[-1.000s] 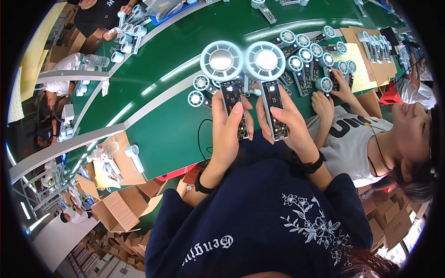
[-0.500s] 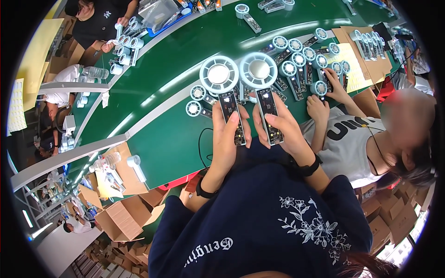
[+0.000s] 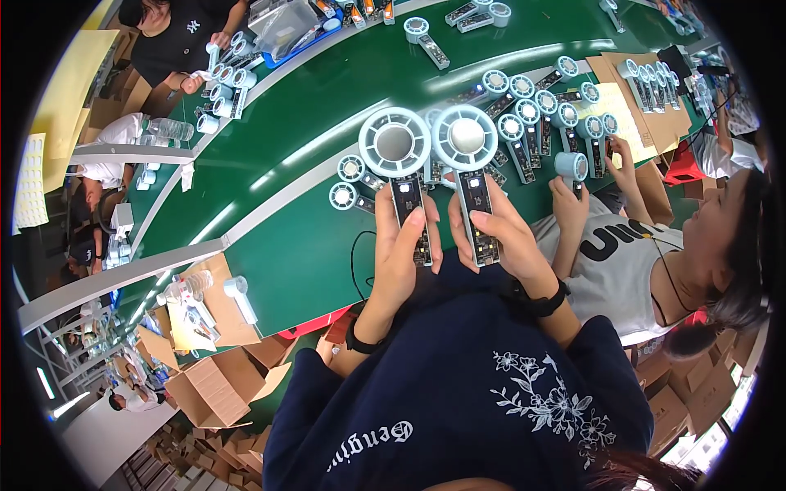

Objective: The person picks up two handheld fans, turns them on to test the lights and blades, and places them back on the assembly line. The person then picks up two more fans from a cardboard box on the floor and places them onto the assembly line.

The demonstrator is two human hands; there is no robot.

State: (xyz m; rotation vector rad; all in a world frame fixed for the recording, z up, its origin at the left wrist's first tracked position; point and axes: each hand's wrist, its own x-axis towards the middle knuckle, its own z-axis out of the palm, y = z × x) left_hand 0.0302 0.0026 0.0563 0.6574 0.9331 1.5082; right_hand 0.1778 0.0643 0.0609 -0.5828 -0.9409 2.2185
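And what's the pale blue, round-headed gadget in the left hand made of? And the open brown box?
The pale blue, round-headed gadget looks like smooth, hard plastic, with neat moulded spokes; its grey round centre could be metal or plastic. The open brown box seems dull cardboard, with flat flaps and straight creases.

The left fan (image 3: 404, 190), in the left hand (image 3: 399, 244), is beside the right fan (image 3: 471, 188), in the right hand (image 3: 501, 233), above the table (image 3: 286, 241) by its near edge. Left of both lie two loose fans (image 3: 351, 168); a fan cluster (image 3: 511, 127) spreads beyond and right. At the near-left corner, cardboard (image 3: 233, 329) carries a bottle (image 3: 191, 284).
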